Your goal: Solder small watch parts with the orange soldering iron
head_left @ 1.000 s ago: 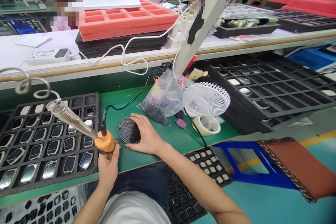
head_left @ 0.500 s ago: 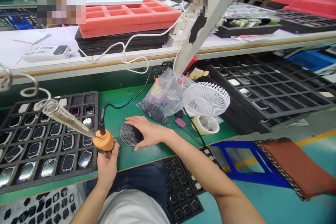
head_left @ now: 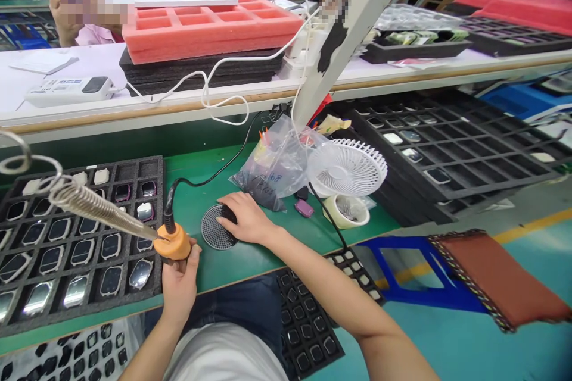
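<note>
My left hand (head_left: 179, 278) is closed around an electric screwdriver (head_left: 172, 242) with an orange cap. A black cable leaves the cap, and a metal coil spring (head_left: 105, 211) runs from it to the upper left. On the green bench lies a round grey perforated plate (head_left: 215, 232) with a dark patch of tiny pieces, too small to name. My right hand (head_left: 250, 218) rests over the plate's right side, thumb and fingers apart around the dark patch. Its fingertips are partly hidden. Left of the screwdriver, a black foam tray (head_left: 105, 303) holds several watch cases.
Behind the plate sit a plastic bag (head_left: 277, 169), a white fan (head_left: 348, 168), a purple watch case (head_left: 304, 208) and a cream cup (head_left: 346, 211). A slanted post (head_left: 330, 65) rises behind. More watch trays (head_left: 465, 158) are at right, near a blue stool (head_left: 384, 274).
My right thumb has moved up and inward over the plate, nearer the fingers. My left hand keeps its hold on the screwdriver. The whole view has shifted slightly.
</note>
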Action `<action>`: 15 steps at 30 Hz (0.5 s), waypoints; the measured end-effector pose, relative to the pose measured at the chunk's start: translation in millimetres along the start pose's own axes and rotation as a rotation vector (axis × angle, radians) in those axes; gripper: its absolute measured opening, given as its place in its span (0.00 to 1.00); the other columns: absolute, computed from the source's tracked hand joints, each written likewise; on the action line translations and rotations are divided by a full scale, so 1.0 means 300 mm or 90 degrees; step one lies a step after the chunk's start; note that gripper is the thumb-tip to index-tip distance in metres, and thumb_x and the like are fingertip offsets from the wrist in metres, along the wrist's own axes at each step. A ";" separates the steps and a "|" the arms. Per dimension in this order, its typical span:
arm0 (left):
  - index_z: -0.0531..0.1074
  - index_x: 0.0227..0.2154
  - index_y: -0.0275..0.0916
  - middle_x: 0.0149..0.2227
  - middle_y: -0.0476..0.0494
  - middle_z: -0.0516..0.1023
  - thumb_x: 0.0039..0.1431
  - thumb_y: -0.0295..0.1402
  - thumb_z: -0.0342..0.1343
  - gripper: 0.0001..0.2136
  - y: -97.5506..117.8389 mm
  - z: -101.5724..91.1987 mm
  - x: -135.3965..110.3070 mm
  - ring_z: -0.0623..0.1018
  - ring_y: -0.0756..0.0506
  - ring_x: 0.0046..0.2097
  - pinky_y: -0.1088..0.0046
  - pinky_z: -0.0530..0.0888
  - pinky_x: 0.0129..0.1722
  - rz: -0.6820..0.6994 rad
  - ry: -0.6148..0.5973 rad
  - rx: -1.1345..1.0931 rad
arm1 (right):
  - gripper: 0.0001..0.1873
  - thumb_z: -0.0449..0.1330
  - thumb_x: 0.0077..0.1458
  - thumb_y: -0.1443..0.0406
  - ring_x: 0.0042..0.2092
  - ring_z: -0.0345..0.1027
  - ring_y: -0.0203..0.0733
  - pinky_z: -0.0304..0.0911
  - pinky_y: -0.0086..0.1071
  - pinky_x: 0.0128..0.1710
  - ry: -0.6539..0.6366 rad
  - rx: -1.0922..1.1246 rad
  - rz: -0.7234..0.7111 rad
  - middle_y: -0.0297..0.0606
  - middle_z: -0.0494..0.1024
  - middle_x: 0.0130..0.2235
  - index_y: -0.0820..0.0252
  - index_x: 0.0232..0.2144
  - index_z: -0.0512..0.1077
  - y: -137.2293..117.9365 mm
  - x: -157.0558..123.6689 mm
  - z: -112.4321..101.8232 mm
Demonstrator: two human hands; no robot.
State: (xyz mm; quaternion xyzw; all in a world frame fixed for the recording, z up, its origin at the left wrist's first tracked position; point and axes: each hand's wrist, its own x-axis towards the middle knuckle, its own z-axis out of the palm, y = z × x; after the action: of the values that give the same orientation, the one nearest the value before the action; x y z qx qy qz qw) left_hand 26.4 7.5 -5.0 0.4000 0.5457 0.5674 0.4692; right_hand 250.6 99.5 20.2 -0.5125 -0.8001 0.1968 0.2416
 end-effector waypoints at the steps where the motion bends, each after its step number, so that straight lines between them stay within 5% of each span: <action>1: 0.74 0.49 0.37 0.46 0.44 0.79 0.65 0.41 0.66 0.16 0.000 0.000 0.000 0.80 0.45 0.46 0.59 0.80 0.49 0.001 -0.001 0.000 | 0.23 0.63 0.67 0.53 0.58 0.73 0.50 0.71 0.54 0.60 0.004 -0.005 0.005 0.44 0.77 0.58 0.57 0.58 0.73 -0.004 0.000 0.004; 15: 0.74 0.50 0.37 0.45 0.44 0.79 0.64 0.45 0.67 0.19 0.011 0.004 -0.002 0.80 0.44 0.45 0.59 0.79 0.50 0.006 -0.002 0.004 | 0.21 0.62 0.67 0.54 0.57 0.75 0.49 0.73 0.53 0.59 0.039 0.003 0.012 0.43 0.78 0.57 0.58 0.56 0.73 0.005 0.003 0.009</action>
State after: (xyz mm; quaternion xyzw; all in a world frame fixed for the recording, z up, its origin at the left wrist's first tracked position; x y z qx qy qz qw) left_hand 27.3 7.4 -1.6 0.4050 0.5445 0.5674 0.4664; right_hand 250.0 100.6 17.3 -0.5251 -0.7870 0.1855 0.2656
